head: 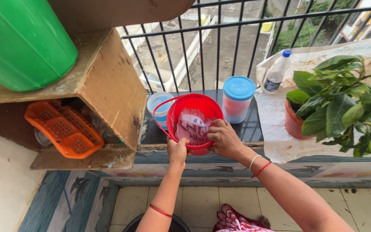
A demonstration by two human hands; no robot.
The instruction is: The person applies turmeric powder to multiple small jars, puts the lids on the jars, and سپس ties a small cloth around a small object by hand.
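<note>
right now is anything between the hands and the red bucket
No. The left hand grips the red bucket at its near rim, and the right hand reaches over the rim onto the pink plastic bag inside. Nothing stands between them.

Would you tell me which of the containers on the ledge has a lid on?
The blue-lidded jar behind the red bucket; the small tub beside it is open.

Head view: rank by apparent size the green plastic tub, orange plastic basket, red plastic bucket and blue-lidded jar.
1. Green plastic tub, though cropped and nearest the camera.
2. Orange plastic basket and red plastic bucket: too alike to rank.
3. Blue-lidded jar.
</note>
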